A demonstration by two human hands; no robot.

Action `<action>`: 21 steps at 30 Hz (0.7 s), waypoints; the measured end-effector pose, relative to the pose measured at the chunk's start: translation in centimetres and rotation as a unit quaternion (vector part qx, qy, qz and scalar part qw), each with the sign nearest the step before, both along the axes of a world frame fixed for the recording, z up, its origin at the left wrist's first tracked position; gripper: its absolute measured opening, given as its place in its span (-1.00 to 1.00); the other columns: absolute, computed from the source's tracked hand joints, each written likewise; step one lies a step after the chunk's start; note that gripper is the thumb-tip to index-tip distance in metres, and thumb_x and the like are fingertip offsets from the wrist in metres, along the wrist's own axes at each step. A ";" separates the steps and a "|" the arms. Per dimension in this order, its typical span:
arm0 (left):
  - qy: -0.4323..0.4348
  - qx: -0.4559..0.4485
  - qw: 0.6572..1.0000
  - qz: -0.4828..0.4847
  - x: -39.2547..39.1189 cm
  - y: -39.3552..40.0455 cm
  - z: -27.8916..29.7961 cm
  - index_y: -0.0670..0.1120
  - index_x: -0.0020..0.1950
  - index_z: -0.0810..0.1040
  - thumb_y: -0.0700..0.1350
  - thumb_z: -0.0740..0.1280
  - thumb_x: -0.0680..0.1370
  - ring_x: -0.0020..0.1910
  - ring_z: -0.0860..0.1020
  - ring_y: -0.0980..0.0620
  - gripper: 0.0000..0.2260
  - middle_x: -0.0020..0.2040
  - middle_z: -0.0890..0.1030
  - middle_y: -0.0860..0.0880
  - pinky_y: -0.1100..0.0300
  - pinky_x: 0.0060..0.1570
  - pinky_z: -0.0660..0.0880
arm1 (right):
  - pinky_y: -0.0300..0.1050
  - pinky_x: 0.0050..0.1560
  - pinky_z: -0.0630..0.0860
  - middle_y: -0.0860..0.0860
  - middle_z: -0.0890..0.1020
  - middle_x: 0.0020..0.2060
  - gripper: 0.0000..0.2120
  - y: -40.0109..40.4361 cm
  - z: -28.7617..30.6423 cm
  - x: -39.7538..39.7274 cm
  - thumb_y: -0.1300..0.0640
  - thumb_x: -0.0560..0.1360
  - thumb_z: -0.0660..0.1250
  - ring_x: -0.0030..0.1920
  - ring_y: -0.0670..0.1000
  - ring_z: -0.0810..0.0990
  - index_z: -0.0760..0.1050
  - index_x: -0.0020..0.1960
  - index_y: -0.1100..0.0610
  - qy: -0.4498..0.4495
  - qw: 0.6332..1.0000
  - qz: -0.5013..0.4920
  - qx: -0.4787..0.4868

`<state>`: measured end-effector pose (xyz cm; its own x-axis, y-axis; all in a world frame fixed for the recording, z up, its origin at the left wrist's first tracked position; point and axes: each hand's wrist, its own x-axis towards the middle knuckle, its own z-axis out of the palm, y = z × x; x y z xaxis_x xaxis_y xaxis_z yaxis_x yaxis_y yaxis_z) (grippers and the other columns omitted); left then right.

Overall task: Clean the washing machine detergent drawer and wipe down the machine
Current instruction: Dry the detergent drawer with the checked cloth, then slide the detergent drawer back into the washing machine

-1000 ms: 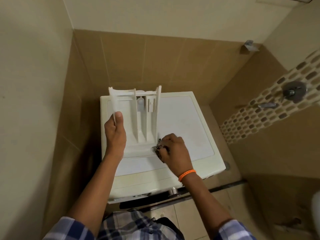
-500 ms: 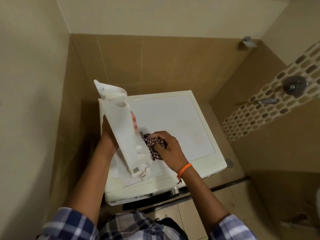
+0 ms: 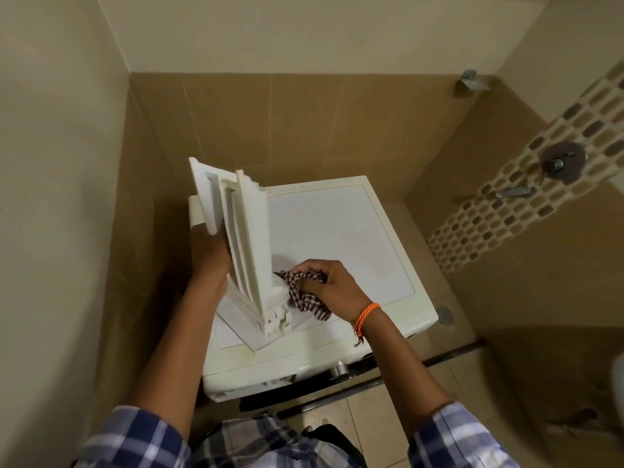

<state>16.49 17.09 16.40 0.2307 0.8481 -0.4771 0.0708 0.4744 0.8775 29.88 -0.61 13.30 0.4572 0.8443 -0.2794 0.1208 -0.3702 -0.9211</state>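
Now, white ribbed detergent drawer [image 3: 248, 251] on end, checked cloth [image 3: 302, 292] beside.

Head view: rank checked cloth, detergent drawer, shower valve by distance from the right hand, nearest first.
From the right hand:
1. checked cloth, gripped in its fingers.
2. detergent drawer, just left of it, tipped on edge on the washing machine, held by the left hand.
3. shower valve, on the right wall, far off.

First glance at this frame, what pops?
The white detergent drawer stood on edge on the washing machine, steadied by the left hand. Beside it, the right hand clutches a checked cloth against the drawer's lower side.
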 end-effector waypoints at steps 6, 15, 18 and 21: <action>0.067 0.052 0.996 0.036 -0.5 0.5 -0.5 -0.05 0.35 0.48 0.29 0.41 0.61 0.18 0.63 -0.04 -0.50 0.18 0.61 0.02 0.11 0.07 0.57 | 0.08 0.17 0.59 0.23 0.70 0.08 -0.68 -2.3 -0.1 0.9 0.23 0.48 0.40 0.12 0.20 0.67 0.61 0.19 0.36 0.217 0.964 -0.131 0.083; 0.091 0.069 0.993 -0.012 -2.2 -1.1 -1.2 0.00 0.59 0.41 0.23 0.21 0.73 0.46 0.51 -0.12 -0.50 0.49 0.54 -0.02 -0.08 0.44 0.47 | 0.10 0.16 0.68 0.27 0.64 0.28 -0.51 -6.0 0.9 -0.8 0.10 0.75 0.01 0.20 0.20 0.69 0.71 0.13 0.24 0.492 0.800 -0.251 0.235; 0.069 0.026 0.997 -0.029 -3.0 -2.0 -1.6 0.02 0.62 0.40 0.22 0.20 0.74 0.48 0.50 -0.15 -0.50 0.50 0.53 -0.03 -0.13 0.47 0.45 | 0.24 0.10 0.63 0.28 0.56 0.34 -0.54 -7.4 -0.2 -0.8 -0.08 0.69 0.14 0.28 0.32 0.59 0.61 0.33 0.20 0.504 0.790 -0.261 0.230; 0.053 -0.008 0.996 -0.064 -4.1 -3.6 -2.4 0.02 0.62 0.39 0.21 0.22 0.74 0.50 0.46 -0.11 -0.50 0.50 0.52 -0.01 -0.05 0.46 0.41 | 0.26 0.21 0.60 0.30 0.55 0.36 -0.41 -8.5 -0.4 -1.2 -0.15 0.70 0.13 0.30 0.33 0.58 0.42 0.51 0.27 0.546 0.756 -0.264 0.245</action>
